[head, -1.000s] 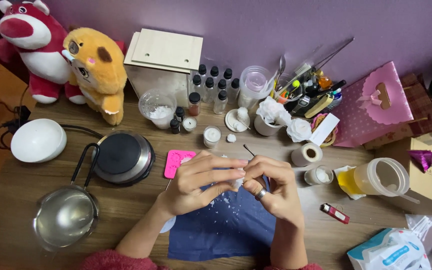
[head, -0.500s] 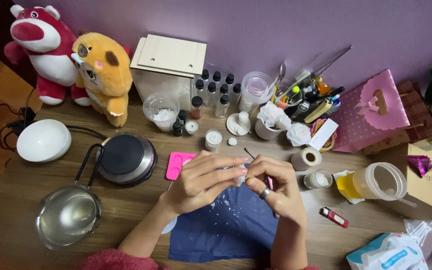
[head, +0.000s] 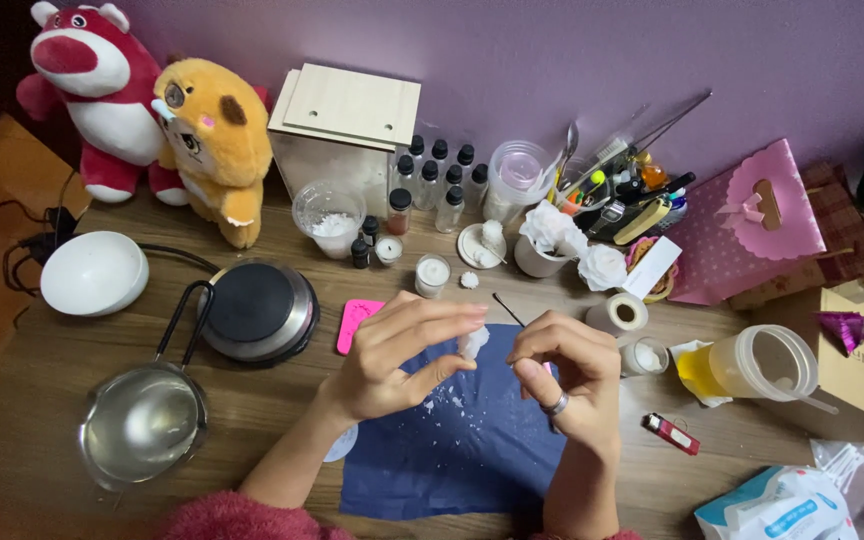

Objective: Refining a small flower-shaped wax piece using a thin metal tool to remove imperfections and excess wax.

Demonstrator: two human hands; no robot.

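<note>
Half curling the left hand (head: 392,355) and pinching a small white lump (head: 473,343) between thumb and fingertips, just above the blue sheet (head: 462,460). Closing the right hand (head: 567,370) tightly around a thin stick (head: 508,309), with a ring (head: 555,404) on one finger. Pointing the stick's dark tip up and away, past the lump. Holding both hands close together, almost touching at the lump.

Seemingly picking or scraping at the lump, going by the white crumbs (head: 447,405) lying on the sheet right under it. Needing, for the next bit, a soft pinch so as not to crush the lump, and a slow, careful stick. Not being able to tell which end of the stick is meeting the lump.

Looking further out: lying just beside the left hand, a pink mould (head: 355,322). Standing a little behind the hands, a small jar (head: 432,272). Sitting to the left, a hot plate (head: 257,308) and a pan (head: 144,425) with its handle leaning near the plate. Standing near the right hand, a tape roll (head: 617,313), a cup (head: 757,362) and a lighter (head: 670,432). Crowding the back, bottles (head: 432,175), a box (head: 347,125) and two plush toys.

Getting in the way of the hands: nothing, though the jar and the mould are sitting near enough for a bump.
</note>
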